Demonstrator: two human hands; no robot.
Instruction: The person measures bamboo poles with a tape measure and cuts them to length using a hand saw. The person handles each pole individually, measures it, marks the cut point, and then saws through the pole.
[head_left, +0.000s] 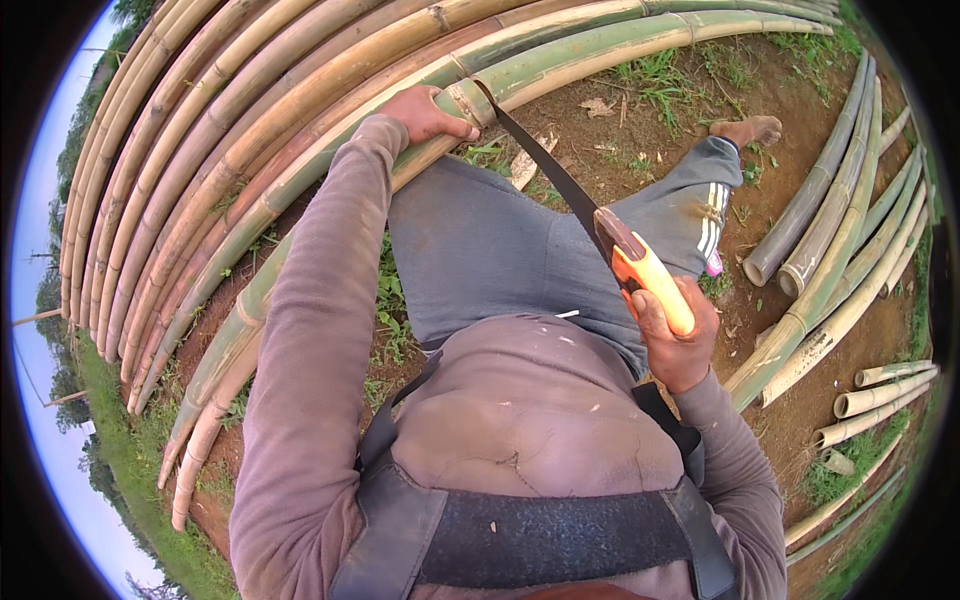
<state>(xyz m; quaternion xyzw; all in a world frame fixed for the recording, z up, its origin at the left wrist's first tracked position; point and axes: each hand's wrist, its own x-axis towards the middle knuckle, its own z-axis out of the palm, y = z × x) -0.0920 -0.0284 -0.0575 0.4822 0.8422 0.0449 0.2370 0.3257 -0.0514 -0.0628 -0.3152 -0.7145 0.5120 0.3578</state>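
A green and tan bamboo pole (590, 66) runs across in front of me, just beyond my bent leg. My left hand (430, 116) grips it from above, thumb along the near side, close to a pale ring-like joint. In my right hand (688, 338) is a handsaw (652, 280) with an orange handle and a dark, narrow blade. The blade slants up and left, and its far end meets the bamboo right beside my left hand. How deep the teeth sit in the pole cannot be seen.
Many long bamboo poles (235, 130) lie side by side at the far left. More poles (845, 215) rest on the soil to the right, with short cut pieces (880, 400) below them. My bare foot (750, 131) is on the ground beyond the pole's near side.
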